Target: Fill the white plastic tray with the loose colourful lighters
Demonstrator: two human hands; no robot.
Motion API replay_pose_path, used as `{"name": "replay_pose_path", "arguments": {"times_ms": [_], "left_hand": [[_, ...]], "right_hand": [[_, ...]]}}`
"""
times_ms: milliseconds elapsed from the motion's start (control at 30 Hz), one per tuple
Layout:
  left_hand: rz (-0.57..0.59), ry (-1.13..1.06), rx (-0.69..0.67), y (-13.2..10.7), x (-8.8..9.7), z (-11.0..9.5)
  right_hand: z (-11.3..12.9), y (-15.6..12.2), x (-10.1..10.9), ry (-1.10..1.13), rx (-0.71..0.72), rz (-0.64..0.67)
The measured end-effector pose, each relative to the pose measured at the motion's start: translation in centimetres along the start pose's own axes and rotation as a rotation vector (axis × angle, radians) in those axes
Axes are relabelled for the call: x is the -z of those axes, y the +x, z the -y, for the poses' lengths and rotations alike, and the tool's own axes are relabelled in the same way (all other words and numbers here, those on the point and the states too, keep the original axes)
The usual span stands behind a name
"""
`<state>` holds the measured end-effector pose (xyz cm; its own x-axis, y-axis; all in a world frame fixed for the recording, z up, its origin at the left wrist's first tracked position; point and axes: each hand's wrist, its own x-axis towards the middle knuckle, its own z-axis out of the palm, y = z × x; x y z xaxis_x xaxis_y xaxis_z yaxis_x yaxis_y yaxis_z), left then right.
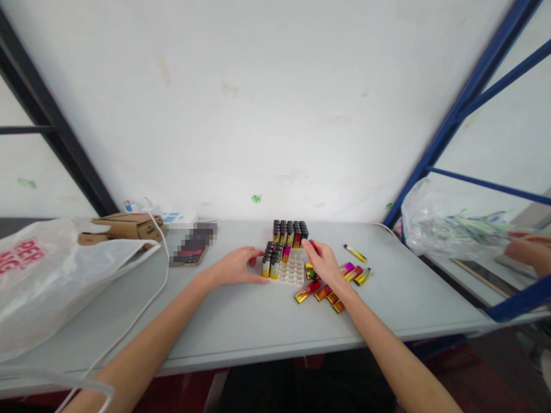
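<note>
A pale tray (293,272) with round sockets stands on the table. Lighters (271,261) with black tops stand upright in its left part, while the sockets on its right are bare. My left hand (236,265) is at the tray's left side, thumb along the front corner and fingers curled by the lighters, holding the edge. Above the tray's right side, my right hand (323,263) pinches a red lighter (314,246), mostly covered by the fingers. Several loose lighters (307,291), red, gold and purple, lie around and under my right wrist.
Behind the tray stands a block of upright lighters (290,232). One yellow lighter (355,253) lies apart at right. At left are a phone (193,245), a cardboard box (129,225), a white plastic bag (64,275) and a cable (166,252). Another person's hand (531,250) is beyond the blue frame (456,115).
</note>
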<state>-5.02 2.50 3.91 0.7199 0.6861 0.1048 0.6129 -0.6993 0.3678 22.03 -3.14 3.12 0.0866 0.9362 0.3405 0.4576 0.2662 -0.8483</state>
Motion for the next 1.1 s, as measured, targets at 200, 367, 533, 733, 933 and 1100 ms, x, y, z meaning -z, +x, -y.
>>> {"name": "replay_pose_path", "arguments": {"times_ms": [200,367,533,733,933,1100], "left_hand": [[0.004,0.008,0.011,0.0,0.2,-0.2],[0.01,0.024,0.005,0.0,0.2,-0.3],[0.007,0.026,0.001,0.0,0.2,-0.3],[0.014,0.028,0.007,0.0,0.1,-0.2],[0.003,0.026,-0.003,0.0,-0.1,0.0],[0.01,0.043,-0.004,0.1,0.0,-0.2]], "right_hand": [[-0.7,-0.2,-0.7,-0.178,0.012,-0.037],[-0.4,-0.3,-0.4,-0.189,0.078,-0.063],[0.1,-0.4,-0.3,-0.187,0.169,0.036],[0.5,-0.7,-0.2,-0.305,0.306,0.082],[0.6,-0.8,-0.4,-0.305,0.259,0.162],[0.2,-0.4,-0.6,-0.414,0.277,0.223]]}}
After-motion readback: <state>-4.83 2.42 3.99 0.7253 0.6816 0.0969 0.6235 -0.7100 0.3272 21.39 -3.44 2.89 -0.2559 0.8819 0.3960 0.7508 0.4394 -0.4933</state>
